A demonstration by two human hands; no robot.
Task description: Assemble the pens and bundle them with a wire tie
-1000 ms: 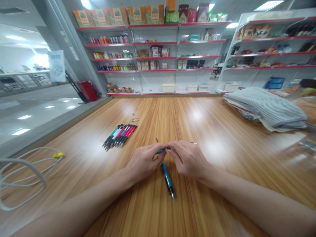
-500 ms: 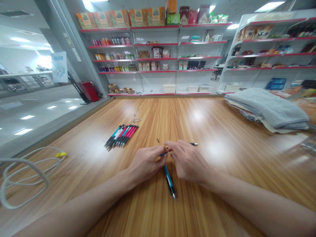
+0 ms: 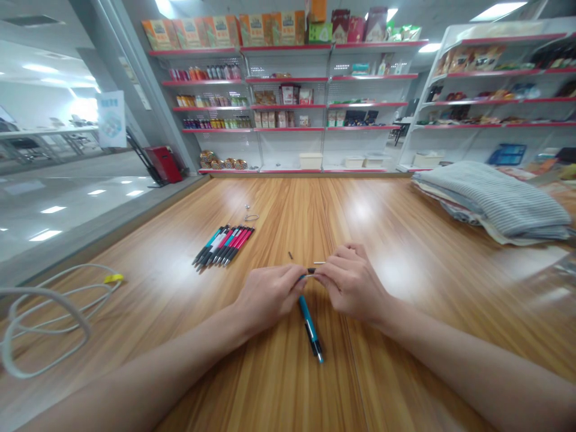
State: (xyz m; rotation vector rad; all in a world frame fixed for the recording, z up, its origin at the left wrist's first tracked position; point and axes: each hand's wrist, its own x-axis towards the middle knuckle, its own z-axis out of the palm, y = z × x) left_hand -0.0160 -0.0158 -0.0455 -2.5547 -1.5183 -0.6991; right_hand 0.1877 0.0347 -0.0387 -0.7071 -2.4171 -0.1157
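Shelves [image 3: 288,129] stand beyond our table [image 3: 387,384]. Our left hand [image 3: 272,291] and right hand [image 3: 355,279], fingertips pinched narrow, hold a pen part [image 3: 311,270] (mostly hidden) between them, its long axis crosswise, neither hand clearly nearer; the blue barrel [image 3: 308,319] lies just below, pointing toward us.

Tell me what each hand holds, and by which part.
The left hand pinches a slim blue tube, mostly covered; the right hand, a thin pale rod. Which parts are gripped is hidden.
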